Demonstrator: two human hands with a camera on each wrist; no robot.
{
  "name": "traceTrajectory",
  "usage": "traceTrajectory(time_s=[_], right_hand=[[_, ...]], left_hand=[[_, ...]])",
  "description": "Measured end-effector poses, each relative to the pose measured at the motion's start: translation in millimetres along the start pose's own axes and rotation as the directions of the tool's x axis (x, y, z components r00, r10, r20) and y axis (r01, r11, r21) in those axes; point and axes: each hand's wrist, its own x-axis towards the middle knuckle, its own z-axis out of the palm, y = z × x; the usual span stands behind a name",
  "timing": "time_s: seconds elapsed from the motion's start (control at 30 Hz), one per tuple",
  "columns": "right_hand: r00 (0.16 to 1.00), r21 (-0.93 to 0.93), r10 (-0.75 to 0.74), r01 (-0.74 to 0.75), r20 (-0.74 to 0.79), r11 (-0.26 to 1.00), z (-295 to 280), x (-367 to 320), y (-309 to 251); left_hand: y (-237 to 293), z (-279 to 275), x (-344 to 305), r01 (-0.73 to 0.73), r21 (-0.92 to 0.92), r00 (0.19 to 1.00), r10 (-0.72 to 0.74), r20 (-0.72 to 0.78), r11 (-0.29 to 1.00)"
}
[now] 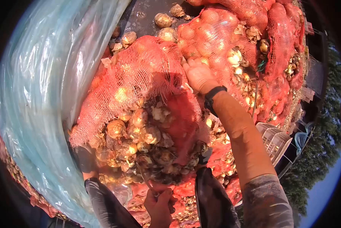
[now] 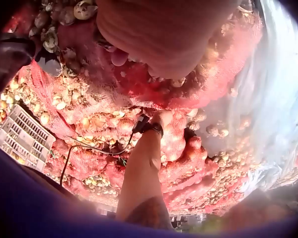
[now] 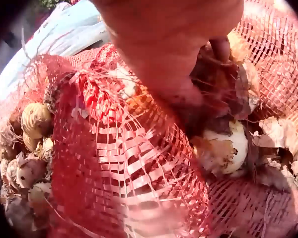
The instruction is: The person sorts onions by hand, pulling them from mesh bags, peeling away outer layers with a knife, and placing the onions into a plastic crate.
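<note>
My right hand reaches into the gap between an opened red mesh bag and a full mesh bag. In the right wrist view its fingertips go down among dry skins beside a pale peeled onion, partly hidden. Whether they grip anything, I cannot tell. The opened bag lies with its mouth towards me, and brown onions spill from it. Low in the head view, between the knees, my left hand is curled round a thin curved strip that points up towards the onions.
A bluish plastic sheet hangs along the left. More filled red mesh bags are heaped at the upper right. Loose onions lie on the dark surface at the top. A pale plastic crate stands to the right.
</note>
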Motion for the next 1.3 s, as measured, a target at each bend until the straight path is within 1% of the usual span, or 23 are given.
traceTrajectory(time_s=[0.07, 0.13, 0.2, 0.3, 0.37, 0.4, 0.43, 0.5, 0.53, 0.6, 0.67, 0.7, 0.73, 0.77, 0.87, 0.9, 0.93, 0.97, 1.0, 1.03, 1.07, 1.27, 1.3], right_hand=[[0.988, 0.004, 0.075, -0.077, 0.137, 0.997, -13.7, 5.4, -11.3], [0.874, 0.025, 0.231, -0.266, 0.427, 0.964, -24.9, 4.9, -11.2], [0.898, 0.040, 0.230, -0.264, 0.376, 0.964, -24.6, -1.2, -6.0], [0.996, -0.159, -0.079, 0.086, 0.047, 0.984, 6.4, -12.8, -4.8], [0.996, -0.155, -0.063, 0.072, 0.061, 0.985, 17.3, -11.1, -5.0], [0.996, -0.151, -0.048, 0.059, 0.078, 0.987, 22.4, -13.4, -7.2], [0.996, -0.146, -0.048, 0.059, 0.080, 0.987, 19.1, -17.8, -7.8], [0.975, 0.085, 0.157, -0.171, 0.155, 0.982, -1.9, -27.9, -5.0], [0.976, 0.089, 0.149, -0.164, 0.156, 0.982, -11.5, -38.6, -5.7], [0.924, 0.238, 0.373, -0.383, 0.090, 0.892, -36.8, -65.1, -3.6], [0.935, 0.151, 0.329, -0.309, -0.135, 0.939, -63.7, -95.3, -15.8], [0.955, 0.309, 0.250, -0.193, -0.158, 0.931, -71.1, -106.5, -30.5], [0.966, 0.456, 0.174, -0.071, -0.189, 0.887, -75.6, -115.0, -46.2], [0.998, 0.652, 0.067, -0.043, -0.013, 0.757, -79.1, -114.1, -69.2], [0.928, 0.930, -0.235, -0.215, 0.290, 0.298, -44.4, -65.3, -127.3], [0.894, 0.775, -0.300, -0.079, 0.334, 0.628, -35.6, -27.2, -125.0], [0.852, 0.514, -0.336, 0.094, 0.402, 0.853, -28.3, 12.5, -117.5], [0.986, 0.656, 0.025, -0.128, 0.164, 0.744, -50.0, 37.4, -110.5], [0.874, 0.606, 0.129, -0.425, 0.469, 0.672, -101.3, 67.1, -96.3], [0.962, 0.679, 0.146, -0.266, 0.230, 0.684, -88.2, 89.4, -87.0], [0.939, 0.666, 0.120, -0.315, 0.321, 0.676, -107.9, 101.3, -88.0], [0.970, 0.739, 0.206, -0.230, 0.126, 0.633, -81.0, 93.7, -96.1], [0.964, 0.593, 0.185, -0.265, 0.193, 0.761, -91.5, 83.5, -98.1]], left_hand=[[2.9, 2.5, -1.5, -0.023, -0.007, 1.000, 0.023, -0.008, 1.000], [17.8, -2.7, 0.3, 0.080, 0.019, 0.995, -0.081, 0.061, 0.997], [4.5, 5.0, 3.8, 0.054, 0.040, 0.996, -0.057, 0.066, 0.998], [-9.5, 6.2, 4.4, -0.015, 0.150, 0.997, 0.004, 0.078, 0.989], [13.0, 4.4, 7.6, -0.074, 0.211, 0.994, 0.056, 0.089, 0.975], [27.5, 1.9, 5.0, 0.183, -0.250, 0.983, -0.169, 0.076, 0.951], [42.2, 0.2, 4.8, 0.376, -0.649, 0.917, -0.364, 0.161, 0.662], [42.6, -0.5, 5.8, 0.401, -0.627, 0.909, -0.374, 0.183, 0.668], [42.8, -2.6, 3.0, 0.436, -0.602, 0.895, -0.393, 0.212, 0.669], [49.0, -4.4, -0.8, 0.439, -0.606, 0.893, -0.393, 0.218, 0.663], [55.1, -10.1, -0.4, 0.423, -0.615, 0.901, -0.378, 0.211, 0.665], [55.0, -11.3, -0.6, 0.386, -0.659, 0.919, -0.336, 0.209, 0.646], [53.9, -12.1, -1.5, 0.351, -0.697, 0.933, -0.295, 0.205, 0.625], [52.3, -11.8, -1.7, 0.331, -0.722, 0.939, -0.285, 0.190, 0.608], [60.6, -19.7, -2.1, 0.285, -0.695, 0.956, -0.248, 0.157, 0.660], [62.6, -22.7, -1.3, 0.279, -0.693, 0.958, -0.244, 0.150, 0.665], [63.7, -26.9, -1.3, 0.312, -0.681, 0.947, -0.270, 0.172, 0.663], [62.9, -30.4, -1.2, 0.353, -0.665, 0.933, -0.302, 0.196, 0.658], [61.2, -32.8, -0.5, 0.364, -0.657, 0.928, -0.317, 0.195, 0.661], [59.8, -34.5, 0.0, 0.393, -0.653, 0.916, -0.341, 0.212, 0.647], [58.3, -35.2, 0.0, 0.420, -0.650, 0.903, -0.361, 0.232, 0.633], [57.8, -37.2, -0.2, 0.405, -0.682, 0.913, -0.306, 0.269, 0.609], [59.1, -38.3, 0.5, 0.408, -0.681, 0.912, -0.308, 0.271, 0.608]])
